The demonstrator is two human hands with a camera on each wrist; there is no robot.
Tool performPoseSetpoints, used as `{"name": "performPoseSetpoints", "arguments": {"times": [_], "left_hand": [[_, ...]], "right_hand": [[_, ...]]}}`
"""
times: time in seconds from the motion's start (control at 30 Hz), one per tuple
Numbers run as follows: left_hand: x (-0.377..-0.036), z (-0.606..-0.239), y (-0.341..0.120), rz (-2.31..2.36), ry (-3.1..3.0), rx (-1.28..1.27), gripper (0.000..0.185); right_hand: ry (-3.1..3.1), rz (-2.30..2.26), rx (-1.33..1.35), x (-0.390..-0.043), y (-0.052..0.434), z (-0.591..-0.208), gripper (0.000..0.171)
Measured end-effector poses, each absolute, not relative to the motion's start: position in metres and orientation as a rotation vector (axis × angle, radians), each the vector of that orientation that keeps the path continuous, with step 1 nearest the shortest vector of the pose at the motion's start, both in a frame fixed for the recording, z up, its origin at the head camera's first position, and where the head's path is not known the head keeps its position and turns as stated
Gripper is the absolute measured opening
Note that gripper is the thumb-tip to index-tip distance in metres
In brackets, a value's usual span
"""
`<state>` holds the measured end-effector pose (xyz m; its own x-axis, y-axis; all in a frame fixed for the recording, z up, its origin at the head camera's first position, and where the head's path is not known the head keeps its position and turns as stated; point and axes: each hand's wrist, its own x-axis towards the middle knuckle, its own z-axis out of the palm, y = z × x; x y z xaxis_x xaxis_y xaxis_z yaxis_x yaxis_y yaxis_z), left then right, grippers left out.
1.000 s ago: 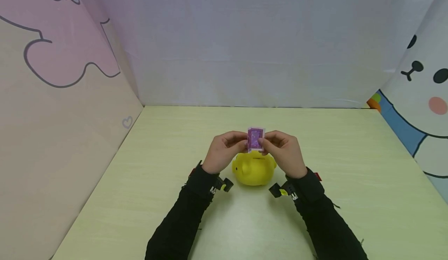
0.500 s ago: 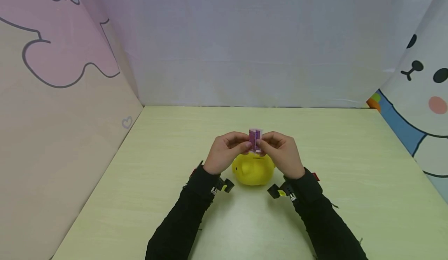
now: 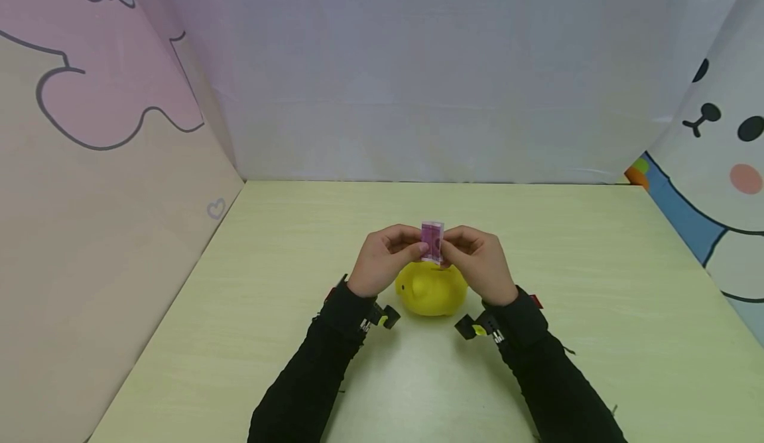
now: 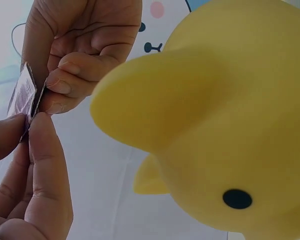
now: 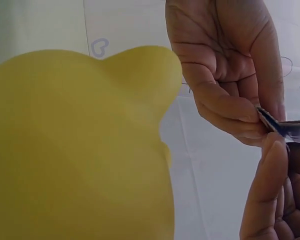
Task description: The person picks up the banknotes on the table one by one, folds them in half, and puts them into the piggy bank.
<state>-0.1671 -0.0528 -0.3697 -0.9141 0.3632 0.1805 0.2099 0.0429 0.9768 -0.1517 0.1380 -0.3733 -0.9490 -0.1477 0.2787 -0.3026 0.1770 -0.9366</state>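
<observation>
A small purple banknote [image 3: 431,239], creased into a narrow folded strip, stands upright between both hands. My left hand [image 3: 384,258] pinches its left side with thumb and fingertips. On the opposite edge my right hand [image 3: 485,264] pinches it with thumb and index finger. The wrist views show the fold, two layers of the note [image 4: 24,95] angled apart at the fingertips. Just below the hands sits a yellow piggy bank [image 3: 430,292], its head to the left. Its top slot is partly covered by the right hand's fingers in the head view.
The pale wooden table [image 3: 322,217] lies around the piggy bank. A plain white sheet [image 3: 388,85] hangs behind it, with cartoon-printed sheets at the left and right. Each dark sleeve carries a small wrist camera [image 3: 473,327].
The banknote has gone from a wider, flatter shape to a narrower folded one. My right hand has shifted slightly left; the left hand and piggy bank have hardly moved.
</observation>
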Motion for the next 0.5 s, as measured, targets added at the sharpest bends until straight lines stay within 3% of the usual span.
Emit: {"name": "performPoseSetpoints", "arguments": {"times": [0.5], "left_hand": [[-0.1654, -0.3684, -0.0527, 2.027, 2.211, 0.567, 0.02]], "right_hand": [[-2.325, 1.891, 0.424, -0.1522, 0.1401, -0.3731, 0.02]]}}
